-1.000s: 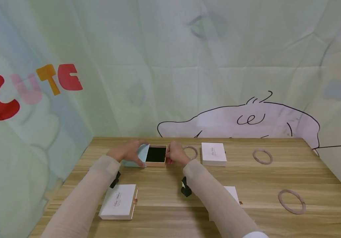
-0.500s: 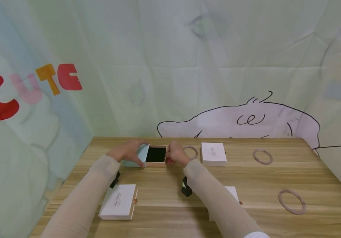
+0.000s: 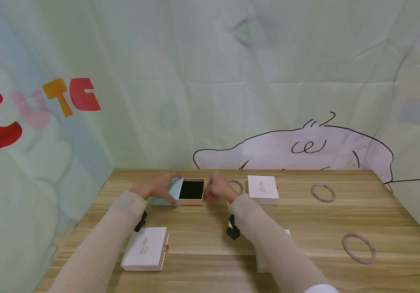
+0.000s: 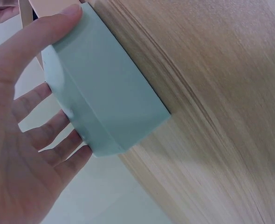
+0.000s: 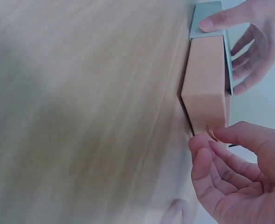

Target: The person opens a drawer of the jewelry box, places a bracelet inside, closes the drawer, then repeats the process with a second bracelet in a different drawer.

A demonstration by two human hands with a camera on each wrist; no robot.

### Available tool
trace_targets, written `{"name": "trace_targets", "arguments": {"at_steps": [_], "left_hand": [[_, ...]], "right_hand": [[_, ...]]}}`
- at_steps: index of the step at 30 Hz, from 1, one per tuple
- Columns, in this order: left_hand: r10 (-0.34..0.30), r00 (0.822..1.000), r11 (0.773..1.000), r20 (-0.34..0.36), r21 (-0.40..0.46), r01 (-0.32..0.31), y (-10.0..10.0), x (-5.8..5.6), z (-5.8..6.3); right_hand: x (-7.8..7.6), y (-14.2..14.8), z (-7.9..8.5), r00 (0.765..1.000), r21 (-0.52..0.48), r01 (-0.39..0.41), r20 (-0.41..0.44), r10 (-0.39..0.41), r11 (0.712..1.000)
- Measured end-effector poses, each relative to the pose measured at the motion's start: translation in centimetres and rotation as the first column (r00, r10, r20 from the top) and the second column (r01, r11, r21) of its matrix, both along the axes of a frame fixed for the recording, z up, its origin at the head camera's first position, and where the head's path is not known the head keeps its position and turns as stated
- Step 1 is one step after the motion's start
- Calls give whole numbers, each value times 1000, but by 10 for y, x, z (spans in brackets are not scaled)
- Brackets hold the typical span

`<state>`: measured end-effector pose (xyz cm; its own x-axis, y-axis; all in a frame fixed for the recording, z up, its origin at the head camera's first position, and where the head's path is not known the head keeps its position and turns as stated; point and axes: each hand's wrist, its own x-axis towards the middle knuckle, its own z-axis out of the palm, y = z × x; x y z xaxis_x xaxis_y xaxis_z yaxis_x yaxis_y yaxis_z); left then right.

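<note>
In the head view a light blue drawer box lies at the back of the table, its peach inner tray slid out to the right and showing a black lining. My left hand grips the blue sleeve, thumb on the near side and fingers along the far side. Beside the tray's right end is my right hand. In the right wrist view its thumb and curled fingers are close to the tray's small ribbon tab, with no clear grip on it. Behind this hand lies a pinkish bangle, partly hidden.
A white box stands to the right at the back, another white box at the front left. My right forearm partly covers a third white box. Two more bangles lie on the right, a far bangle and a near bangle.
My right hand has shifted slightly right, away from the tray's end, after being against it. The left hand and the blue box have stayed in place.
</note>
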<state>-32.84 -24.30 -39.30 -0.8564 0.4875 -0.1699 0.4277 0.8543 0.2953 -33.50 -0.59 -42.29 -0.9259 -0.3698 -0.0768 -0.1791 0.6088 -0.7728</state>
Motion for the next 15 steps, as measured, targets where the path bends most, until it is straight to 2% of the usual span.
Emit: {"name": "trace_targets", "arguments": {"at_steps": [11, 15], "left_hand": [[-17, 1000, 1000, 1, 13, 17, -1, -1, 0], [-27, 1000, 1000, -11, 16, 27, -1, -2, -2]], "right_hand": [[-3, 18, 17, 999, 4, 34, -18, -34, 999], [-2, 23, 23, 997, 62, 66, -47, -63, 996]]}}
